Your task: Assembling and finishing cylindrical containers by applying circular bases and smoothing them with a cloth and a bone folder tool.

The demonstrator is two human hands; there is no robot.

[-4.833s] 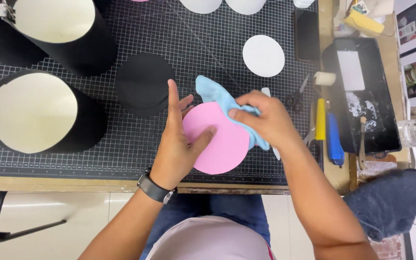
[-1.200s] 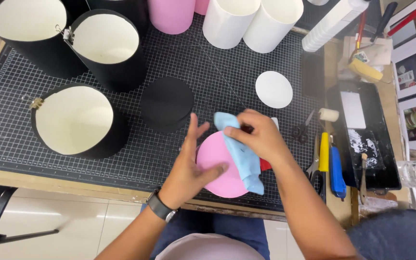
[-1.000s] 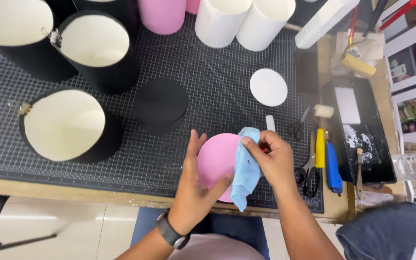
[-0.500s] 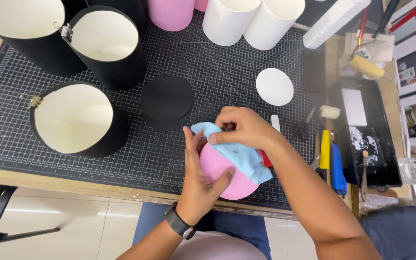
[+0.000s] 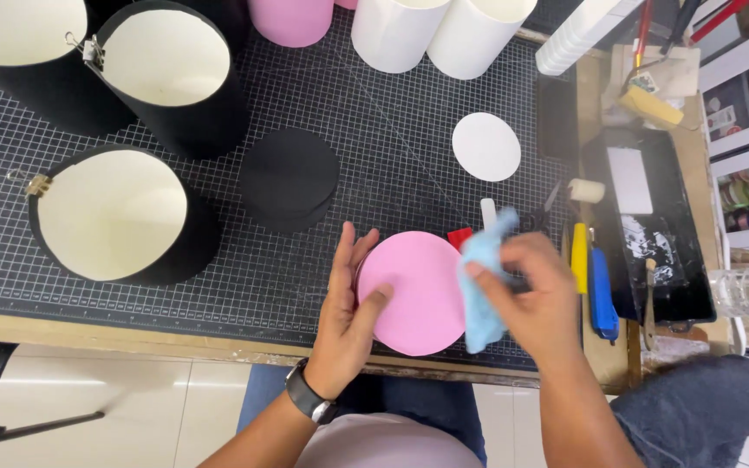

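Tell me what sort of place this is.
Likely a craft workbench for making round boxes: a gridded cutting mat, open black cylinders, and a glue tray with a small roller beside it.

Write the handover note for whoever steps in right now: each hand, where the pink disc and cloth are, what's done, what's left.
Left hand: flat against the left edge of the pink disc, steadying it on the grid cutting mat near the front edge.
Right hand: gripping the light blue cloth at the disc's right edge; blurred.
Nearby: black disc and white disc lie on the mat, untouched.
Done: cannot tell how much of the pink face is wiped.
Left: probably finish wiping the pink disc.
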